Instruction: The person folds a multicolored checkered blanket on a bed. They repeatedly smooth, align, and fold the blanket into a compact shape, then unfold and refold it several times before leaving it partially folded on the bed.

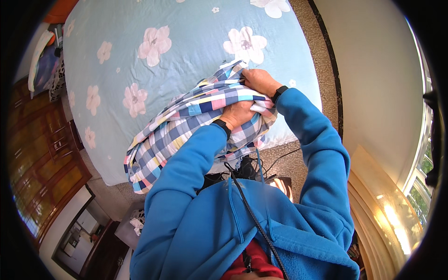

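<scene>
A bunched checked cloth [186, 116] in blue, white, pink and yellow lies along the near side of a bed [186, 60]. It looks like bedding, but its exact kind does not show. Over at the cloth's right end, my right hand [262, 81] grips its upper edge, the fingers closed on the fabric. My left hand [238, 114] is just nearer to me, closed on the folds, with its fingertips tucked under the cloth. A light blue sheet with pink flowers covers the bed.
Beyond the bed's right edge run a speckled floor strip [308, 28] and a pale wall [368, 70] with a window [422, 163]. Brown wooden cabinets [42, 154] stand at the left. A grey bin [133, 228] and a mirror [77, 233] are at the lower left.
</scene>
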A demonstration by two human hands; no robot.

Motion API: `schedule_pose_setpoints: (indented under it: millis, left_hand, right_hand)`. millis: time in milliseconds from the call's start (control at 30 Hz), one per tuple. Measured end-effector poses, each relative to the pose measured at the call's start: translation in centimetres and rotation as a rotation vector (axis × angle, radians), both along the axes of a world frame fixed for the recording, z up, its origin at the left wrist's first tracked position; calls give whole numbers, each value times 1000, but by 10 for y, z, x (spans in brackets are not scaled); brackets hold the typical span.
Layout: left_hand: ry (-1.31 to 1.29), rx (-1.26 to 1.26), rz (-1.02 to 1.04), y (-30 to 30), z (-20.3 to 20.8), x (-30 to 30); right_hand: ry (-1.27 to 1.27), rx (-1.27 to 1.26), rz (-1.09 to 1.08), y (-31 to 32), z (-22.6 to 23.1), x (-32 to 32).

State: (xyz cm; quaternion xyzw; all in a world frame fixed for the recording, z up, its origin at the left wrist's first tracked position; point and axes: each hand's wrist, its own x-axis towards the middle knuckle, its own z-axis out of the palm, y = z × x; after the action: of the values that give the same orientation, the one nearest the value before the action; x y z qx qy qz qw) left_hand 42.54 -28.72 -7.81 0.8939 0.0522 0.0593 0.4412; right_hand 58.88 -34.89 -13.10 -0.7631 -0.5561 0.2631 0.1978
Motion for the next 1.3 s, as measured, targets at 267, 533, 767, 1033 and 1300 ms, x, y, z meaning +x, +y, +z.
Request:
schedule_pose_setpoints:
  millis: [267, 533, 767, 1033, 1300]
  left_hand:
    - [-207, 116, 62, 3, 10, -19]
    - [-216, 141, 64, -2, 20, -48]
    - [-248, 83, 86, 10, 53, -81]
    - [-179, 4, 24, 13, 59, -96]
    - [-169, 97, 75, -5, 51, -68]
  right_hand:
    - [-233, 48, -68, 1, 5, -3]
    - [-362, -82, -191, 27, -40, 21]
    - [-280, -209, -298, 25, -97, 23]
    - [-170, -154, -399, 10, -115, 5]
    - [838, -161, -671, -57, -15, -7]
